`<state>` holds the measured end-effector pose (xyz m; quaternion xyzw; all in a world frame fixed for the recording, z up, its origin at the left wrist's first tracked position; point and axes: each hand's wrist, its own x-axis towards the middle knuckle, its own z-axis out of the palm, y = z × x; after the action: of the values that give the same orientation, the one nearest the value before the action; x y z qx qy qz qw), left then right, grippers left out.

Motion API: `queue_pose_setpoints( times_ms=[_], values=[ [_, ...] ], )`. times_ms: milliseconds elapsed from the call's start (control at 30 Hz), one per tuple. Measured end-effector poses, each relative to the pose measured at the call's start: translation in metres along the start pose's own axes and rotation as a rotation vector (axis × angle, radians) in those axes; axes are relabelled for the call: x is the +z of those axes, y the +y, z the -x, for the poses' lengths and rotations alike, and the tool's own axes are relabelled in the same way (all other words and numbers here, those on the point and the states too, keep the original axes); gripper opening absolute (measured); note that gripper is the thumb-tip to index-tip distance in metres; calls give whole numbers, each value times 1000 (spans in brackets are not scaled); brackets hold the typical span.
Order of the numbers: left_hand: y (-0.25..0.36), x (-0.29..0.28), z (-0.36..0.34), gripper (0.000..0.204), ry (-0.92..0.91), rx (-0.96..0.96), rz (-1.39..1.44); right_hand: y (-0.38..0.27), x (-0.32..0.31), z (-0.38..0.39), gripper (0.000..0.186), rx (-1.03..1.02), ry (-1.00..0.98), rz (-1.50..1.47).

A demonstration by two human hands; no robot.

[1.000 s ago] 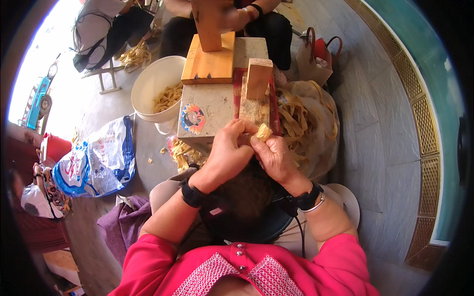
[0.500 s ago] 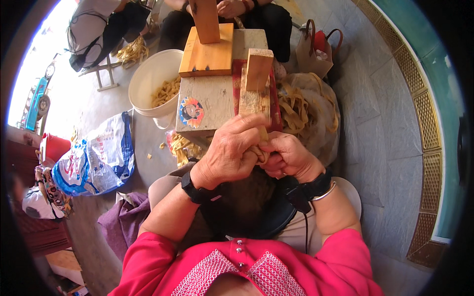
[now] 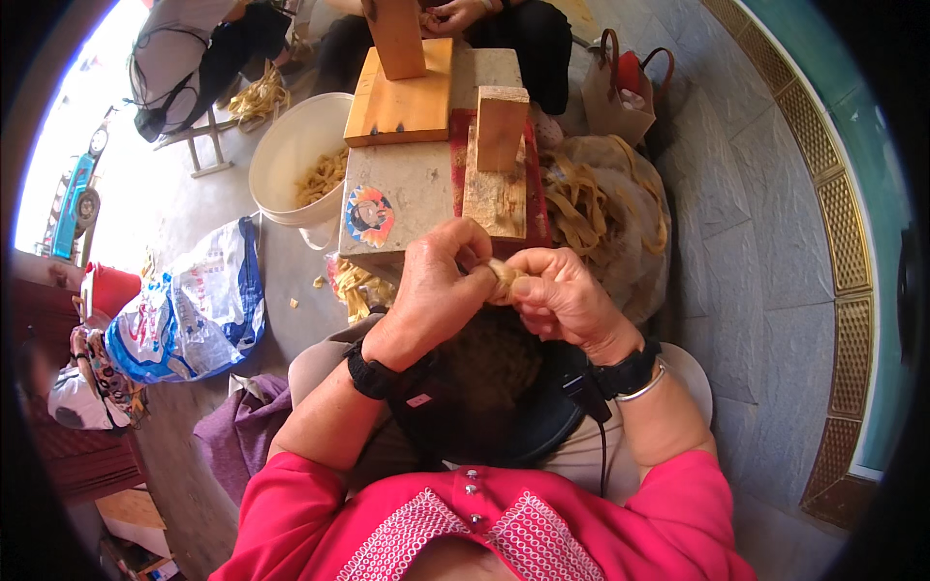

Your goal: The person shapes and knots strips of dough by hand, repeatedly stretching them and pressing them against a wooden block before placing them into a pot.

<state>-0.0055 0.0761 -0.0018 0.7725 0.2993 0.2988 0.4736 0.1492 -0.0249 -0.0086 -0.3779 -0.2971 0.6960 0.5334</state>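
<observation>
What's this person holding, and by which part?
A small tan piece, its left side pinched by the left hand, its right by the right hand.

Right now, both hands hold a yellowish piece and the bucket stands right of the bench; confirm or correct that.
Wrong side: the head view shows the bucket left of the bench. The left hand and right hand do hold the piece.

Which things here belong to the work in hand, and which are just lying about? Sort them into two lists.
Likely part of the work:
tan piece between left hand and right hand
tan strips at right
white bucket
wooden stand nearest the hands

Seemingly just lying about:
purple cloth
blue-and-white bag
cream handbag
</observation>
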Motion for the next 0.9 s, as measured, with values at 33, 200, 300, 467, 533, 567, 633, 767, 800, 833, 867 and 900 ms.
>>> queue_pose_setpoints(
  times_ms=[33, 200, 300, 467, 533, 567, 633, 767, 800, 833, 867, 900],
  values=[
    [1, 0, 0, 7, 25, 18, -63, 4, 0, 0, 16, -30, -22, -173],
    [-3, -2, -1, 10, -18, 191, -137, 12, 8, -3, 18, -177, 184, -26],
    [4, -13, -1, 22, -220, 104, -53, 1, 11, -2, 17, -195, 213, 153],
    [2, -12, -4, 26, -305, 83, -119, 5, 12, -6, 18, -244, 244, 333],
    [4, -17, -3, 28, -402, -175, 349, -5, 16, -2, 18, -262, 290, 345],
    [2, -26, -4, 29, -451, -295, 579, -9, 16, -1, 17, -272, 276, 331],
    [11, -38, -3, 31, -398, -493, 1013, -19, 6, 7, 16, -318, 236, 503],
    [1, -45, -5, 32, -602, -312, 813, -28, -3, 13, 14, -268, 192, 545],
    [-1, -48, -9, 31, -548, -262, 594, -27, -4, 12, 13, -241, 187, 525],
    [-2, -49, -12, 31, -491, -209, 376, -26, -6, 12, 11, -186, 192, 500],
    [-3, -48, -13, 32, -430, -156, 160, -23, -6, 12, 11, -206, 204, 543],
    [-3, -44, -12, 29, -408, -41, 65, -20, -4, 9, 12, -227, 213, 584]
  ],
)
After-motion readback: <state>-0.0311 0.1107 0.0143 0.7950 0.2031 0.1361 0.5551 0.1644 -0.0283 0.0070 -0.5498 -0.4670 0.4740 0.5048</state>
